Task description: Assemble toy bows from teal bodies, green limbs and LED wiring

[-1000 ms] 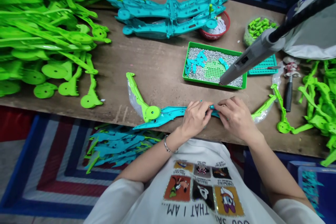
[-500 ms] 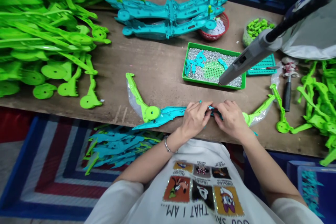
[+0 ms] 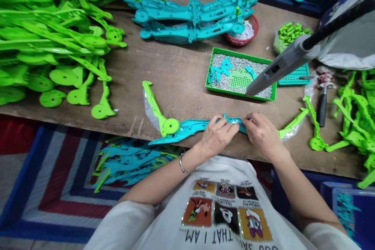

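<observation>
A toy bow lies along the front of the bench, with a turquoise body [image 3: 191,128] and a lime green limb at each end. The left limb [image 3: 170,126] has a round hub and clear film along it. My left hand [image 3: 218,134] rests over the middle of the body with curled fingers gripping it. Close by on the right, my right hand [image 3: 263,133] pinches the body with thumb and fingers. Between them a short stretch of the turquoise middle shows. My fingers hide any small part there, and the right hand covers the right hub.
A green tray [image 3: 212,85] of screws and small turquoise pieces sits behind the bow. Above it hangs a grey electric screwdriver [image 3: 274,66]. Stacked turquoise bow bodies [image 3: 190,17], a red basket [image 3: 254,31] and piles of green limbs [image 3: 55,39] surround the work area.
My hands have drawn apart, the right one shifting rightward along the bow, so more of its turquoise middle shows. The whole view has shifted slightly.
</observation>
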Demonstrator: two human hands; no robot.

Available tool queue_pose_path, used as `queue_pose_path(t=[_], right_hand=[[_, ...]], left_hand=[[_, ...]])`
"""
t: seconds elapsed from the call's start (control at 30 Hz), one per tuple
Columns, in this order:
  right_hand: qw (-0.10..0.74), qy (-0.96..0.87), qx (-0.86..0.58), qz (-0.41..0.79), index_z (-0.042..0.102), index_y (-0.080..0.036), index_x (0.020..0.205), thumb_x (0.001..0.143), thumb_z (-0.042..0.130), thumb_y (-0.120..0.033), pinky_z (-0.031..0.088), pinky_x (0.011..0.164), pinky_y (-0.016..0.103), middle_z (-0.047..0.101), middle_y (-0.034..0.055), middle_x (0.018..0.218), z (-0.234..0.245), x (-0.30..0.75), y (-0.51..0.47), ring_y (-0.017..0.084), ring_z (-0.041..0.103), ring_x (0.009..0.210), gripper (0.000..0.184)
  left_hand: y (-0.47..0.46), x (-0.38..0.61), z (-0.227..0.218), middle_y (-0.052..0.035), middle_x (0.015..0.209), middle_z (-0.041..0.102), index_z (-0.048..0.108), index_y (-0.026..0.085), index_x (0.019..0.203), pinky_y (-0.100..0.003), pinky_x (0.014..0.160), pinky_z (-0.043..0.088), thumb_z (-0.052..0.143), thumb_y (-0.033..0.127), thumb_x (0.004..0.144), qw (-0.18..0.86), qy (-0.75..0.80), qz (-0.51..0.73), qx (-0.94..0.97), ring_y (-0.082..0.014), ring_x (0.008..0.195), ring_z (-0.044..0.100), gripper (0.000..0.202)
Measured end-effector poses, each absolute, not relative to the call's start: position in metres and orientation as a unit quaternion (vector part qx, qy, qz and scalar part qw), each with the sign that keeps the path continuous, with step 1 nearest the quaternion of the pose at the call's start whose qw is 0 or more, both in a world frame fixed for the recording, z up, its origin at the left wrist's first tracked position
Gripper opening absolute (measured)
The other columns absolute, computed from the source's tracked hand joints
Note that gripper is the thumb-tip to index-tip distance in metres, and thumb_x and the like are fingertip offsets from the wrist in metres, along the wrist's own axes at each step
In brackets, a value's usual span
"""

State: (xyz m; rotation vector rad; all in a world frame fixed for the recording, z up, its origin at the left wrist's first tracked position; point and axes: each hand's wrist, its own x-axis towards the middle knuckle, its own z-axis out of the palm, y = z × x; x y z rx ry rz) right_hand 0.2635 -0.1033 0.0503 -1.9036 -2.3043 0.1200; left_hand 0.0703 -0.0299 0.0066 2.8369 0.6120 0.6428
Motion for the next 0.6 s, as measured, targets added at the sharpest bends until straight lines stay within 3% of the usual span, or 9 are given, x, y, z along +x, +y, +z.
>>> queue_pose_path(t=[0.17,0.37,0.47,0.6], right_hand=[[0.106,-0.773,-0.625,0.036,0.070,-0.016,0.103,0.100,0.047,-0.015,0.052,0.081,0.037,0.066,0.0127,0.097,0.043,0.266,-0.100,0.024,0.060,0.090,0.023],[0.250,-0.754,-0.599,0.097,0.069,-0.023,0.110,0.098,0.053,-0.012,0.057,0.084,0.031,0.074,0.0066,0.102,0.022,0.265,-0.097,0.018,0.070,0.094,0.023],[0.286,-0.739,-0.600,0.110,0.068,-0.023,0.108,0.097,0.057,-0.012,0.056,0.080,0.028,0.077,0.0036,0.098,0.016,0.264,-0.094,0.016,0.073,0.088,0.019],[0.255,-0.753,-0.602,0.074,0.068,-0.022,0.103,0.096,0.061,-0.016,0.050,0.076,0.032,0.077,0.0027,0.088,0.015,0.266,-0.091,0.017,0.070,0.077,0.012]], left_hand=[[-0.034,0.052,0.010,-0.0094,0.122,0.074,0.062,0.013,0.130,-0.046,0.110,0.039,0.050,0.019,0.103,0.094,0.164,0.175,0.966,-0.0238,0.116,0.061,0.030],[-0.043,0.042,0.012,-0.0158,0.147,0.059,0.057,0.008,0.139,-0.056,0.117,0.032,0.055,0.051,0.099,0.108,0.151,0.130,0.974,-0.0339,0.130,0.054,0.058],[-0.046,0.042,0.008,-0.0131,0.149,0.058,0.059,0.012,0.137,-0.055,0.120,0.031,0.057,0.040,0.099,0.104,0.162,0.132,0.972,-0.0324,0.132,0.053,0.047],[-0.048,0.042,0.001,-0.0118,0.146,0.060,0.062,0.014,0.133,-0.056,0.120,0.033,0.058,0.029,0.100,0.093,0.174,0.149,0.969,-0.0312,0.133,0.053,0.037]])
